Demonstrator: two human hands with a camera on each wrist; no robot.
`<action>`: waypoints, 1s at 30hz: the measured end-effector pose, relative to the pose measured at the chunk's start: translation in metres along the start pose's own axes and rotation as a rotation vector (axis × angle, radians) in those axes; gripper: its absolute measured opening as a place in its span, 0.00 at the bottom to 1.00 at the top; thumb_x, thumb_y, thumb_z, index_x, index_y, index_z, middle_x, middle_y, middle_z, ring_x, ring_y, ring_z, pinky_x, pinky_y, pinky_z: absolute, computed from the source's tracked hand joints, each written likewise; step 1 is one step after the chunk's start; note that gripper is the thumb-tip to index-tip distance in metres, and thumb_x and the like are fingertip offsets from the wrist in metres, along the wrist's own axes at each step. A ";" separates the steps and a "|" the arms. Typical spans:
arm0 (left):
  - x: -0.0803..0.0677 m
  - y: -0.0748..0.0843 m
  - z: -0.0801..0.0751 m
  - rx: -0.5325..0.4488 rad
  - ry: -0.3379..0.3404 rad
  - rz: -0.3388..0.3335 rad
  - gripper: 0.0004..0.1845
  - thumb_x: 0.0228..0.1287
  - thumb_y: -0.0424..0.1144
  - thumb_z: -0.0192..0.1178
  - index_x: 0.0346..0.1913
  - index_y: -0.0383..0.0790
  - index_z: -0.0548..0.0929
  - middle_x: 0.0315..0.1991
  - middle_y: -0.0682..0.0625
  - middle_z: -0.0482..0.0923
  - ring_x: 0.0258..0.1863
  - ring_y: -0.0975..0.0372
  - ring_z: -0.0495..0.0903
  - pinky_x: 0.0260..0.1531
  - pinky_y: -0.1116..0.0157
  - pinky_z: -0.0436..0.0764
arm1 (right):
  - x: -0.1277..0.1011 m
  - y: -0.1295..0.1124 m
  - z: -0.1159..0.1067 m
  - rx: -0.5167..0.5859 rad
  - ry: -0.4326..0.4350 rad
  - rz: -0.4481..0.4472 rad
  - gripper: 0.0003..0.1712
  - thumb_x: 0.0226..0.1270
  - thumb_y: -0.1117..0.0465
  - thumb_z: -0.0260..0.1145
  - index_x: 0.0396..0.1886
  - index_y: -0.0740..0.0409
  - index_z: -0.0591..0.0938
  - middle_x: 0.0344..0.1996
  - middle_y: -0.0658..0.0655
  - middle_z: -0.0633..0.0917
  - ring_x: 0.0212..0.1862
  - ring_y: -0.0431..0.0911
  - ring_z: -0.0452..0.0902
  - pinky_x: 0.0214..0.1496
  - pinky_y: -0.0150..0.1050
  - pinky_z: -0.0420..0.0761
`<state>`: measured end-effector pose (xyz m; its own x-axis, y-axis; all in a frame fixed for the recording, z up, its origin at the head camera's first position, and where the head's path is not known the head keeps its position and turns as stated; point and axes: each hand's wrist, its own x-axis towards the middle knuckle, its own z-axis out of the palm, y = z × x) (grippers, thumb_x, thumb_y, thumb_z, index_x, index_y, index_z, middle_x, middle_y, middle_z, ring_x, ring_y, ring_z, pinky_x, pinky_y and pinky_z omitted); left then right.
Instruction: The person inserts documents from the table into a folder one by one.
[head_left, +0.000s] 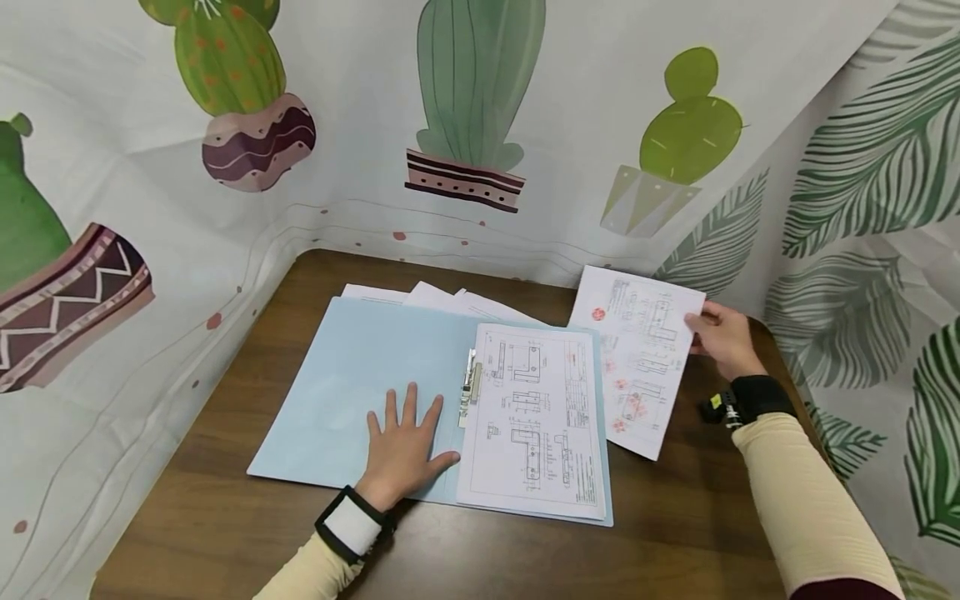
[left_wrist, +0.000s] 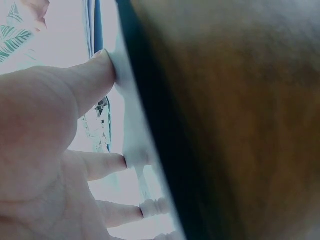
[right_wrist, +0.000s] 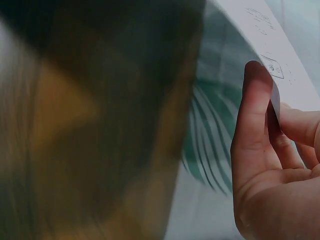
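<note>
Left hand (head_left: 402, 457), spread, presumably steadies the blue clip folder (head_left: 341, 375); right hand (head_left: 725, 337) pinches the red-stamped drawing (head_left: 633, 354) by its right edge.

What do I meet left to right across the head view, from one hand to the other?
Left hand → metal clip → clipped drawing sheet → held sheet with red marks → right hand, which pinches that sheet's edge.

This is looking like an office corner, because a blue folder (head_left: 360, 367) with drawings (head_left: 534, 421) is lying on a tabletop (head_left: 510, 554).
</note>
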<state>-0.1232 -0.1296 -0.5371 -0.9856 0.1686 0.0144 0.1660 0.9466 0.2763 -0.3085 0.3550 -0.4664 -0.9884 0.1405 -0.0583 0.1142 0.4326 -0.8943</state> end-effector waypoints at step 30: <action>0.005 -0.001 0.000 0.021 -0.030 -0.005 0.49 0.57 0.65 0.71 0.75 0.39 0.71 0.76 0.26 0.56 0.74 0.25 0.52 0.61 0.23 0.56 | -0.039 -0.023 -0.136 -0.258 0.142 0.045 0.30 0.82 0.54 0.54 0.77 0.61 0.67 0.28 0.24 0.78 0.29 0.28 0.80 0.27 0.32 0.82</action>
<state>-0.1281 -0.1298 -0.5378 -0.9851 0.1714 -0.0158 0.1617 0.9529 0.2565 -0.2591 0.4602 -0.3831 -0.9598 0.2803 -0.0163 0.1975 0.6327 -0.7488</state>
